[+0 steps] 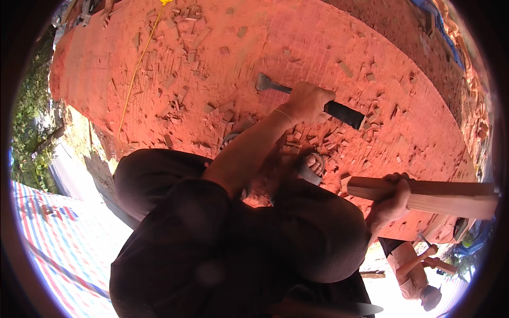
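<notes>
My left hand [310, 102] is closed around a chisel [344, 113], held low over the reddish wooden slab [297, 37]. Its flat metal blade points left and its black-wrapped handle sticks out on the right. Over on the right, my right hand [395, 200] grips a thick squared wooden club [450, 199], which lies nearly level and reaches toward the right rim. Loose wood chips [225, 108] are strewn about the slab around both hands. My sandalled foot [314, 165] rests between the two hands, below the chisel.
A yellow cord [139, 66] runs down the slab's left side. Beyond the lower right edge another person [408, 267] works with a tool in hand. Someone else's hand [106, 20] shows at the upper left. Striped sheeting [58, 233] lies at the lower left.
</notes>
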{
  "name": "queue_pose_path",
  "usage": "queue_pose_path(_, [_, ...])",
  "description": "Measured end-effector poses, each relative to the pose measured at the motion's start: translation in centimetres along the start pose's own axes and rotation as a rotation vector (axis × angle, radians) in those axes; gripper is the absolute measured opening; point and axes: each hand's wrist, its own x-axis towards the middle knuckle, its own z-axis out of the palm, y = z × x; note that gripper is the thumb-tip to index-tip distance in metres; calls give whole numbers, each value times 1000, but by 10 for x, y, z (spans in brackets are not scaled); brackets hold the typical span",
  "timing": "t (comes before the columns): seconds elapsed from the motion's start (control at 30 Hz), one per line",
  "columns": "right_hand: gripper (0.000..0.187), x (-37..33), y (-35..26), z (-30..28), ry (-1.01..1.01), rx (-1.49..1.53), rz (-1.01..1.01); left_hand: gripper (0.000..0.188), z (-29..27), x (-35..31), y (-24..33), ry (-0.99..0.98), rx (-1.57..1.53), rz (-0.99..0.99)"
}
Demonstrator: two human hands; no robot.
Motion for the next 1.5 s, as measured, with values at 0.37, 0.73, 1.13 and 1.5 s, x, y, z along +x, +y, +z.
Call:
queue_pose_path(0.37, [18, 4, 70, -90, -336, -405, 278, 29, -2, -11, 31, 97, -71, 55])
queue_pose_path(0.73, [25, 64, -67, -100, -12, 233, -231, 23, 8, -12, 26, 167, -130, -56])
queue_pose_path(1.13, [20, 13, 71, -140, -335, -415, 196, 24, -2, -17, 11, -57, -87, -51])
queue_pose_path(1.5, [24, -19, 16, 10, -200, -317, 34, 27, -14, -22, 11, 147, -220, -7])
